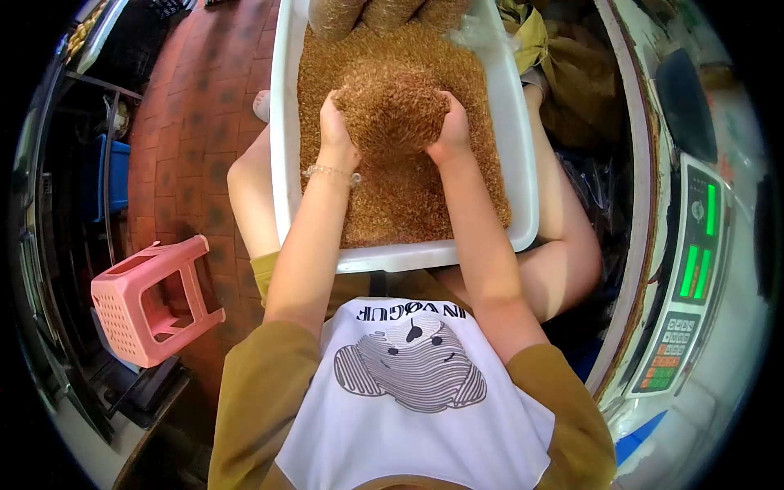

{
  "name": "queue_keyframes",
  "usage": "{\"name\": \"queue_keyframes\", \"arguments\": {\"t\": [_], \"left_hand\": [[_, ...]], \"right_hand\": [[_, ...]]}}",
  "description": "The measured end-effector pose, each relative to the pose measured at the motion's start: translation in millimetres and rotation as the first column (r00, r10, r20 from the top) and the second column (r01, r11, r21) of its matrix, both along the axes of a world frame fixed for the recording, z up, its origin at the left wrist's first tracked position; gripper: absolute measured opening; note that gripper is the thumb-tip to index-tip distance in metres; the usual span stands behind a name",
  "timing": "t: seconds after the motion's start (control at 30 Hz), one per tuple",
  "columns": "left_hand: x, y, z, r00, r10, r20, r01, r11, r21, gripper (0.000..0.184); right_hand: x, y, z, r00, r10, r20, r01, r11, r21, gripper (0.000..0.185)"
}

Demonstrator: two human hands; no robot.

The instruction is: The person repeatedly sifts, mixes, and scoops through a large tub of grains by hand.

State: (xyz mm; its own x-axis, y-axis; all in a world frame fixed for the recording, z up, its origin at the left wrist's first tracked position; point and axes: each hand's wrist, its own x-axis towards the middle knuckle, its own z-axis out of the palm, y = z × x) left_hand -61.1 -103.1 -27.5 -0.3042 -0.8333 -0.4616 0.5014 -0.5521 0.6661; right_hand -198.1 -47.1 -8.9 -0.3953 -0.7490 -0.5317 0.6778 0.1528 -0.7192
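Note:
A white plastic tub (282, 155) rests across my lap, filled with small golden-brown, grain-like bits (408, 216). My left hand (336, 131) and my right hand (452, 132) cup a heaped mound of the brown bits (390, 102) between them, over the middle of the tub. Fingers on both sides are mostly hidden in or under the mound, with the thumbs along its edges. Motion blurs the mound slightly, and I cannot tell how far it is lifted. Filled clear bags (390, 13) of similar brown contents lie at the tub's far end.
A pink plastic stool (151, 302) lies on its side on the red tiled floor (181, 163) at left. To the right, a digital scale (682, 286) with green displays stands on a counter. A blue bin (114, 178) and shelving are at far left; a yellowish sack (578, 86) is upper right.

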Motion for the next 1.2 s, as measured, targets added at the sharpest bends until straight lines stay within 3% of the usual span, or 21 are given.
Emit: {"name": "queue_keyframes", "arguments": {"t": [0.03,0.07,0.1,0.2,0.23,0.33,0.43,0.53,0.63,0.73,0.77,0.83,0.87,0.9,0.97,1.03,1.13,1.17,1.2], "left_hand": [[1.6,-3.3,-4.1,0.954,0.03,0.299,0.006,0.993,-0.119,0.036],[5.0,-3.7,-7.1,0.819,0.088,0.567,0.05,0.973,-0.224,0.035],[13.2,-6.1,2.0,0.817,-0.012,0.576,0.205,0.94,-0.271,0.037],[22.0,-11.5,-14.9,0.444,0.254,0.859,0.442,0.772,-0.457,0.038],[22.4,-11.1,-22.1,0.397,0.281,0.874,0.459,0.764,-0.454,0.04],[19.3,0.3,-26.2,0.086,0.41,0.908,0.551,0.739,-0.387,0.041],[20.6,5.3,-25.7,-0.182,0.327,0.927,0.625,0.766,-0.148,0.042],[21.6,2.8,-20.3,-0.341,0.159,0.926,0.652,0.75,0.111,0.043],[31.7,-14.0,-13.3,-0.237,-0.184,0.954,0.685,0.665,0.298,0.05],[35.2,-12.7,-17.8,-0.169,-0.271,0.948,0.667,0.676,0.312,0.055],[36.0,-16.1,-28.3,-0.092,-0.39,0.916,0.661,0.664,0.349,0.059],[37.9,-11.5,-58.6,0.212,-0.476,0.854,0.602,0.751,0.269,0.061],[39.2,-9.8,-69.8,0.361,-0.491,0.793,0.561,0.794,0.236,0.062],[41.4,-11.5,-73.6,0.479,-0.602,0.639,0.596,0.758,0.267,0.069],[34.8,-1.1,-42.7,0.525,-0.59,0.614,0.549,0.786,0.286,0.07],[29.8,7.2,-21.7,0.555,-0.594,0.583,0.511,0.796,0.325,0.073],[26.4,-8.5,-111.0,0.765,-0.548,0.339,0.46,0.833,0.308,0.074],[27.6,-12.9,-132.8,0.836,-0.534,0.129,0.482,0.826,0.292,0.078],[24.4,-6.9,-111.7,0.851,-0.481,0.211,0.411,0.859,0.305,0.077]], "right_hand": [[-4.2,-1.4,-2.2,0.983,0.025,-0.184,-0.016,0.999,0.052,0.038],[-9.1,-0.2,-6.4,0.932,0.058,-0.358,-0.019,0.994,0.112,0.039],[-14.5,2.5,-11.2,0.851,0.101,-0.516,-0.011,0.985,0.174,0.041],[-37.5,5.4,-27.9,0.684,0.167,-0.711,-0.01,0.976,0.219,0.03],[-43.2,6.6,-33.4,0.683,0.17,-0.71,0.025,0.967,0.255,0.028],[-48.9,12.8,-43.9,0.307,0.215,-0.927,0.155,0.95,0.272,0.029],[-50.6,17.7,-65.7,-0.092,0.476,-0.875,0.346,0.839,0.42,0.034],[-48.9,18.1,-45.2,-0.021,0.826,-0.563,0.303,0.542,0.784,0.042],[-45.3,15.1,-25.0,0.051,0.928,-0.37,0.119,0.362,0.925,0.046],[-44.6,13.9,-27.1,0.044,0.955,-0.293,0.036,0.291,0.956,0.047],[-48.4,12.3,-29.4,0.072,0.958,-0.277,-0.016,0.279,0.96,0.049],[-60.2,14.1,-39.8,0.12,0.963,-0.24,-0.121,0.254,0.96,0.052],[-65.8,18.0,-52.6,0.214,0.942,-0.257,-0.185,0.298,0.937,0.057],[-71.9,22.0,-70.7,0.307,0.912,-0.271,-0.242,0.35,0.905,0.063],[-80.5,28.6,-83.4,0.505,0.827,-0.245,-0.388,0.472,0.792,0.075],[-71.1,37.9,-76.2,0.615,0.746,-0.255,-0.4,0.574,0.715,0.076],[-60.9,35.1,-92.6,0.79,0.562,-0.243,-0.385,0.764,0.517,0.062],[-65.6,34.1,-108.8,0.848,0.503,-0.165,-0.406,0.818,0.407,0.058],[-67.1,32.2,-113.5,0.887,0.452,-0.096,-0.403,0.858,0.318,0.055]]}}
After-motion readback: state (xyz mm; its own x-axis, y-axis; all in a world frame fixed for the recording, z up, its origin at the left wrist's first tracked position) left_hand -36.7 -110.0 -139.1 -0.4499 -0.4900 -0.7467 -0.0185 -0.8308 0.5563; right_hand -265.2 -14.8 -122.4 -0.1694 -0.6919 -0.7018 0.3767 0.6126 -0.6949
